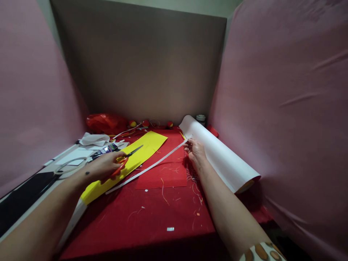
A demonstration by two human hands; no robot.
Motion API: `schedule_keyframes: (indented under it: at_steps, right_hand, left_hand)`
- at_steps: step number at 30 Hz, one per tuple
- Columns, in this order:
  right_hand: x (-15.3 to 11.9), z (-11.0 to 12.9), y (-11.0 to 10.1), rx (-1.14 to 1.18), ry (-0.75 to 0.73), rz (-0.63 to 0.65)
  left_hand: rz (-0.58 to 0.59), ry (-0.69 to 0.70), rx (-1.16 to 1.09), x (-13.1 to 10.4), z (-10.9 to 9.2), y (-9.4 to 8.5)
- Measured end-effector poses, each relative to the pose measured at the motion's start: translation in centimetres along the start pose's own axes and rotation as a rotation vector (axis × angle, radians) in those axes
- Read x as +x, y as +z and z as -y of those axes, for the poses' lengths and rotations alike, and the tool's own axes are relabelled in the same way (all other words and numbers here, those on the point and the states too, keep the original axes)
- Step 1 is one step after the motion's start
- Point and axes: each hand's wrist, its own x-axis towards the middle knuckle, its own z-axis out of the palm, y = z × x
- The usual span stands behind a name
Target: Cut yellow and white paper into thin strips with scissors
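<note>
My left hand (110, 165) is closed on the red handles of a pair of scissors (132, 151), whose dark blades point up and to the right over a yellow sheet (148, 146). Between the fingertips of my right hand (194, 149) is the far end of a narrow white strip (152, 167). The strip slants down to the left across a red corrugated sheet (165, 177), and its other end reaches the edge of the yellow sheet. The scissor blades are apart from the strip. My left fingers partly hide the handles.
A large white roll (217, 156) lies along the right side. At the back are a red plastic bag (106, 123), small red-and-yellow balls (145, 123) and a lidded jar (200, 119). Thread scraps and paper bits (170, 229) litter the red cloth (130, 232). Pink fabric (285, 90) hangs on both sides.
</note>
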Motion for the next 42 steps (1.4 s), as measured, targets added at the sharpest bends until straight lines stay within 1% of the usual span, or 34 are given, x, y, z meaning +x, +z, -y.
schedule_keyframes:
  at_steps: [2, 3, 5, 7, 10, 12, 15, 17, 19, 21, 24, 28, 35, 37, 38, 40, 41, 42]
  right_hand:
    - [-0.3, -0.1, 0.1, -0.004, 0.016, 0.015]
    - [-0.4, -0.2, 0.2, -0.007, 0.023, 0.026]
    - [-0.7, -0.3, 0.4, -0.014, 0.03, 0.054]
    - [-1.0, -0.4, 0.4, -0.026, 0.027, 0.083]
    - [-1.1, -0.5, 0.4, -0.052, 0.016, 0.125]
    - [-1.2, -0.6, 0.4, -0.066, 0.013, 0.169]
    - [-1.4, -0.8, 0.5, -0.072, 0.019, 0.225]
    - [-1.6, -0.8, 0.6, -0.057, 0.024, 0.252]
    - [-1.9, -0.8, 0.8, -0.035, 0.032, 0.287]
    - [-2.1, -0.8, 1.0, -0.031, 0.044, 0.312]
    - [-2.4, -0.8, 1.1, -0.054, 0.056, 0.324]
    - [-2.5, -1.0, 1.2, -0.072, 0.057, 0.306]
    - [-2.7, -1.3, 1.2, -0.096, 0.045, 0.301]
    - [-2.7, -1.3, 1.2, -0.094, 0.052, 0.299]
    - [-2.6, -1.4, 1.2, -0.088, 0.056, 0.301]
    - [-2.6, -1.4, 1.3, -0.075, 0.061, 0.307]
    - [-2.6, -1.3, 1.3, -0.071, 0.061, 0.307]
    - [-2.6, -1.3, 1.3, -0.069, 0.059, 0.306]
  left_hand:
    - [-0.045, -0.034, 0.038, 0.1, -0.5, 0.0]
    - [-0.076, -0.022, 0.039, 0.0, -0.9, 0.1]
    - [-0.117, 0.058, 0.007, -0.3, -2.1, 0.6]
    - [-0.143, 0.153, -0.042, -0.7, -3.5, 1.4]
    - [-0.111, 0.226, -0.28, -1.1, -5.7, 3.1]
    - [-0.104, 0.257, -0.422, -0.8, -7.2, 4.3]
    - [-0.131, 0.28, -0.593, 0.1, -9.3, 6.0]
    - [-0.12, 0.286, -0.684, 1.0, -10.4, 7.2]
    - [-0.083, 0.292, -0.739, 1.8, -11.1, 8.3]
    - [-0.053, 0.263, -0.733, 2.4, -11.2, 9.2]
    - [-0.055, 0.207, -0.716, 2.8, -10.7, 10.0]
    - [-0.053, 0.188, -0.726, 2.8, -9.7, 9.8]
    - [-0.041, 0.186, -0.643, 3.0, -8.9, 9.4]
    - [-0.096, 0.194, -0.529, 3.4, -8.4, 9.4]
    - [-0.163, 0.2, -0.43, 3.5, -8.2, 9.3]
    - [-0.342, 0.222, -0.198, 3.5, -8.0, 9.1]
    - [-0.414, 0.237, -0.105, 3.3, -8.0, 8.9]
    - [-0.447, 0.251, -0.046, 3.1, -8.0, 8.7]
